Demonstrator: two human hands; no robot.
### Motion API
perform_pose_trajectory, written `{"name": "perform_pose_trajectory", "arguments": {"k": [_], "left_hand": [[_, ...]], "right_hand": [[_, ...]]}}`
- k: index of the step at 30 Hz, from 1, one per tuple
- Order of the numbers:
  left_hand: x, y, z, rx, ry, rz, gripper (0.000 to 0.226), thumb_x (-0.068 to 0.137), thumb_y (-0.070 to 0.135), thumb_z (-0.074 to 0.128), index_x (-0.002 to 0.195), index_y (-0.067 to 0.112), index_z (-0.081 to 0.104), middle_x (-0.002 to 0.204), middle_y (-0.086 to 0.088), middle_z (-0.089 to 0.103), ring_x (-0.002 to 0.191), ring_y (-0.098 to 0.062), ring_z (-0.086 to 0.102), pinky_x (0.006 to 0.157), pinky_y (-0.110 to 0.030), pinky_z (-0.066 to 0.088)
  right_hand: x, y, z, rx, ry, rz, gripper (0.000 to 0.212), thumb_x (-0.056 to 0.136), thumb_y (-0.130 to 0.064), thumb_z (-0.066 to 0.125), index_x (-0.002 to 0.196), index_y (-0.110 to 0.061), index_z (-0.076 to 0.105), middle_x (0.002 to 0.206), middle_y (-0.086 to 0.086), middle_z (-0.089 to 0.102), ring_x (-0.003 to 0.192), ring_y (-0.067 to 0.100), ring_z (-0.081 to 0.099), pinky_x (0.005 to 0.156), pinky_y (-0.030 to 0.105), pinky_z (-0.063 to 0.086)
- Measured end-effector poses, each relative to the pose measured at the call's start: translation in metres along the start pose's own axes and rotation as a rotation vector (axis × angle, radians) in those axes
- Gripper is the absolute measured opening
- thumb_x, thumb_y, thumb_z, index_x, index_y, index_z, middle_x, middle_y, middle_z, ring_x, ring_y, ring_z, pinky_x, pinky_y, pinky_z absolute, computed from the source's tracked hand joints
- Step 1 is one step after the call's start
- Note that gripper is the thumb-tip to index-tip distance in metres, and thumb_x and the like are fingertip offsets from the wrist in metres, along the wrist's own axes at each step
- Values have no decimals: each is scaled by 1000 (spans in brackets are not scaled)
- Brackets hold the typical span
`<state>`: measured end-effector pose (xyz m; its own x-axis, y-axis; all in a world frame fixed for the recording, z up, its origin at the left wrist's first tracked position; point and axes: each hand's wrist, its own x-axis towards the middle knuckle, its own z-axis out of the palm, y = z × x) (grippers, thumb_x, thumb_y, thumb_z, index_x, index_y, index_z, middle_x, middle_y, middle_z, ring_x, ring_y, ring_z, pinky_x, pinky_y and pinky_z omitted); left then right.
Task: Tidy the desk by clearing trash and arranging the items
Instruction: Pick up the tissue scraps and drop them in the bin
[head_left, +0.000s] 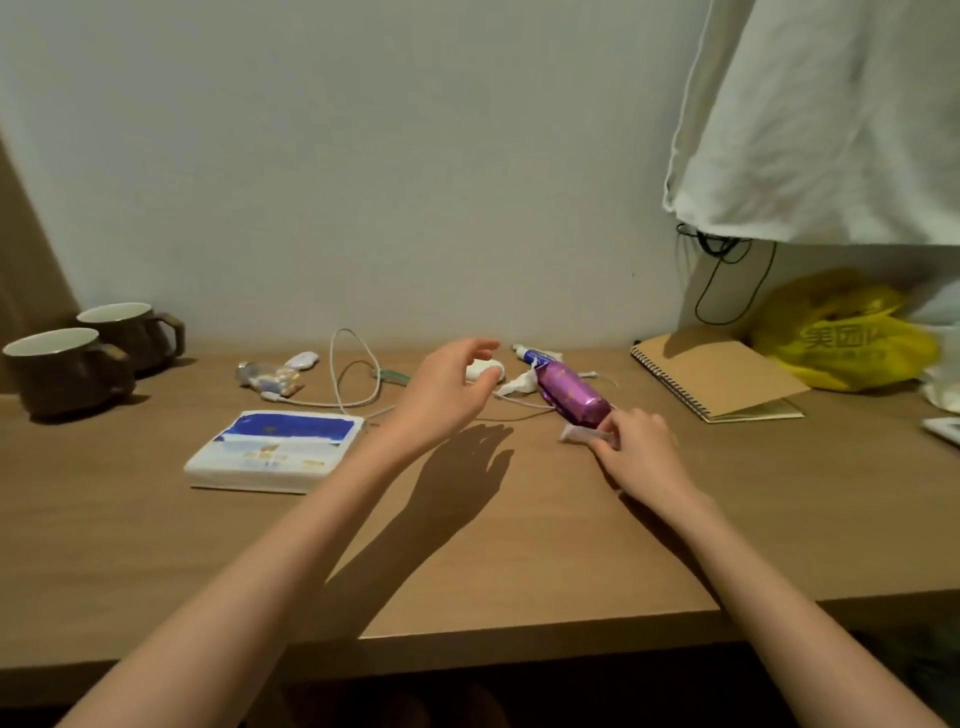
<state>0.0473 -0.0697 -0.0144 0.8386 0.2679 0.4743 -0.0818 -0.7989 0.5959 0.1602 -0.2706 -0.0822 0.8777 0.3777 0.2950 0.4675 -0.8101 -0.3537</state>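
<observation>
On the wooden desk (519, 545) my right hand (636, 447) pinches a small white wrapper scrap (576, 433) at the near end of a shiny purple packet (571, 393). My left hand (449, 392) hovers above the desk with relaxed fingers, holding nothing, in front of a crumpled white tissue (483, 370). Another crumpled tissue (519, 383) lies left of the purple packet. A blue-and-white tube (535, 355) lies behind them. A white cable (353, 374) loops across the middle.
Two brown mugs (67, 364) stand at the far left. A blue-and-white tissue pack (275, 449) lies left of centre, a small clear bag of pills (270, 376) behind it. A spiral notebook (717, 374) and a yellow plastic bag (847, 338) sit right. White cloth (831, 119) hangs above.
</observation>
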Motion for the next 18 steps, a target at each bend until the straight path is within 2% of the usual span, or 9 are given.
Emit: {"name": "perform_pose_trajectory", "arguments": {"k": [5, 7, 9, 11, 13, 14, 16, 18], "left_hand": [[42, -17, 31, 164, -124, -25, 41, 92, 28, 51, 132, 18, 49, 124, -1, 61, 117, -18, 54, 95, -32, 43], [55, -23, 42, 201, -166, -43, 42, 93, 27, 51, 134, 18, 48, 126, -2, 60, 117, -20, 54, 94, -32, 43], [68, -28, 51, 224, -210, -69, 42, 92, 27, 51, 133, 19, 48, 128, -2, 59, 116, -20, 55, 93, -33, 45], [79, -32, 58, 262, -257, -86, 43, 91, 29, 53, 132, 20, 50, 129, -2, 59, 115, -21, 55, 93, -35, 46], [87, -34, 65, 290, -267, -87, 45, 89, 33, 57, 132, 21, 51, 128, -1, 60, 116, -21, 55, 92, -35, 46], [89, -35, 68, 296, -264, -84, 46, 88, 35, 58, 132, 22, 51, 127, -1, 60, 115, -21, 56, 92, -35, 46], [92, -37, 75, 311, -264, -75, 47, 87, 38, 59, 131, 22, 51, 124, 0, 61, 111, -21, 58, 90, -37, 48], [92, -41, 82, 343, -262, -61, 43, 87, 38, 58, 127, 22, 54, 118, -1, 65, 107, -22, 60, 87, -37, 50]], "right_hand": [[-1, 1, 7, 188, 87, -119, 11, 89, -23, 60, 80, -21, 53, 87, -1, 59, 86, 26, 53, 72, 35, 38], [-3, -1, 4, 297, 157, -127, 8, 92, -19, 57, 84, -18, 54, 84, -1, 60, 81, 22, 54, 66, 33, 36], [-6, -5, -1, 425, 190, -112, 8, 96, -16, 51, 91, -16, 56, 83, 0, 64, 75, 17, 61, 63, 33, 45], [-9, -10, -6, 562, 195, -86, 14, 98, -10, 45, 94, -14, 57, 81, 3, 64, 62, 8, 64, 51, 25, 49], [-7, -12, -8, 637, 240, -76, 20, 98, -4, 41, 94, -13, 57, 78, 8, 62, 57, 4, 62, 48, 16, 47], [-6, -13, -8, 659, 256, -68, 22, 98, -2, 39, 93, -13, 58, 78, 10, 61, 57, 6, 59, 49, 16, 48], [-3, -14, -6, 681, 248, -52, 28, 98, 0, 36, 92, -17, 57, 81, 8, 57, 56, 11, 55, 48, 27, 54], [-2, -13, -3, 644, 222, -50, 32, 97, 1, 32, 94, -21, 56, 86, 5, 56, 54, 14, 55, 45, 33, 53]]}}
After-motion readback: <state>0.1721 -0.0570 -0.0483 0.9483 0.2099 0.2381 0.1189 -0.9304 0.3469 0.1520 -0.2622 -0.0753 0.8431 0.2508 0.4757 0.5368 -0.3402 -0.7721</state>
